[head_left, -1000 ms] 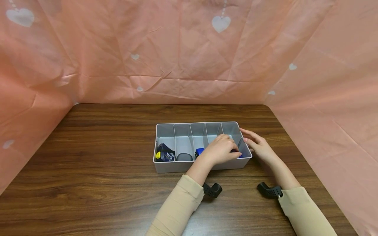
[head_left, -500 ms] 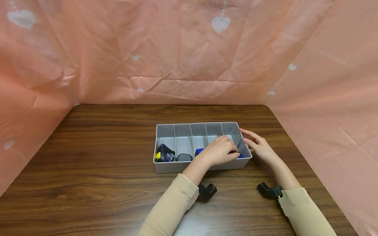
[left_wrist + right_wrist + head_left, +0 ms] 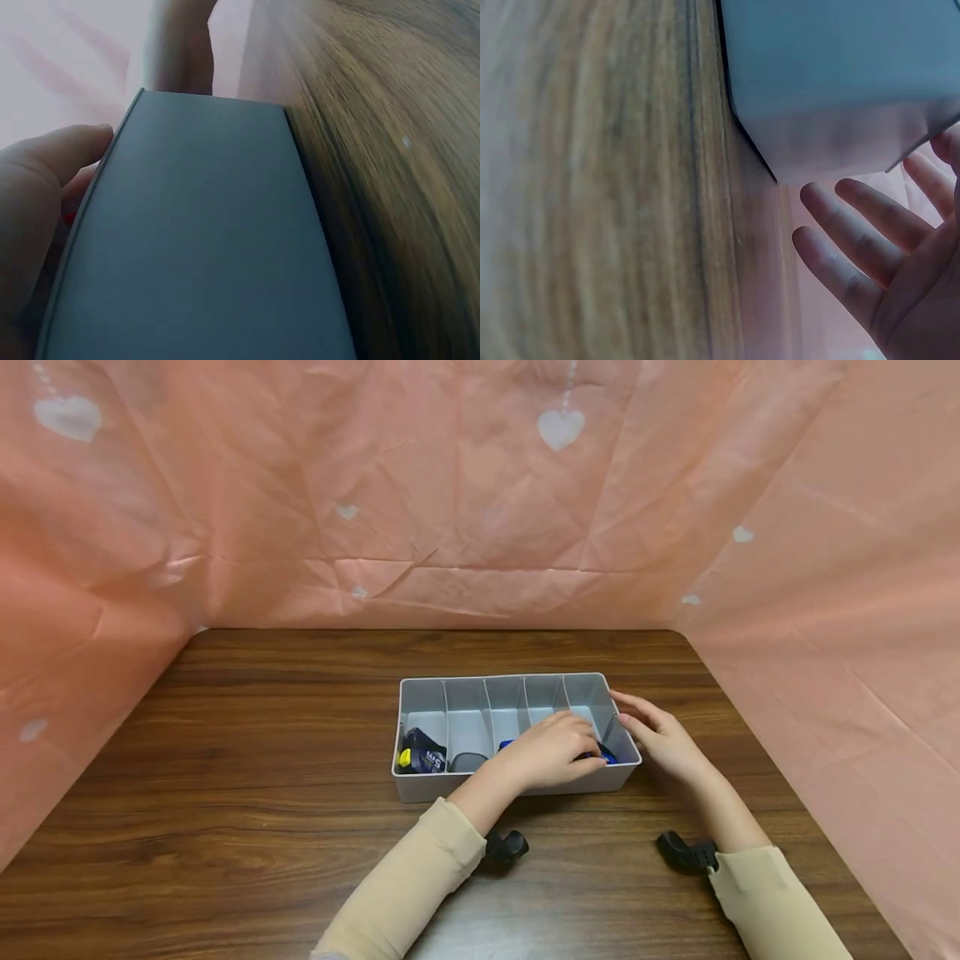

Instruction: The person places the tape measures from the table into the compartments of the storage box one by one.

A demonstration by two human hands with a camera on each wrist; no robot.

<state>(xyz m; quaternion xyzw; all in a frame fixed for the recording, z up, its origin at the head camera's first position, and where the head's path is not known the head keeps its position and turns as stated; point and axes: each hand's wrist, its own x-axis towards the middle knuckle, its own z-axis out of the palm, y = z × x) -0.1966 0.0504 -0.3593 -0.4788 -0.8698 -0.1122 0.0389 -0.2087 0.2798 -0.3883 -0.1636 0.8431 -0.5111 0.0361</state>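
A grey divided box (image 3: 427, 788) stands on the table, its compartments in a row. My left hand (image 3: 557, 752) reaches over its front wall, the fingertips down among the right-hand compartments. A blue and dark item (image 3: 611, 757) shows just beyond those fingertips in the rightmost compartment. Whether the left fingers grip anything is hidden. In the left wrist view, the thumb (image 3: 75, 146) lies above the box's front wall, with a small red patch under it. My right hand (image 3: 662, 737) touches the box's right end, thumb at the rim. Its fingers (image 3: 862, 225) look straight and spread in the right wrist view.
The leftmost compartment holds a dark tape measure (image 3: 426, 760) with a yellow part and a "5m" marking. Beside it sits a rounded grey object (image 3: 468, 762). Part of a blue item (image 3: 505, 744) shows in the middle compartment. Pink cloth (image 3: 480, 485) surrounds the wooden table (image 3: 262, 777).
My left hand and forearm have shifted slightly left, uncovering more of the blue and dark item in the rightmost compartment. The right hand stays at the box's end.
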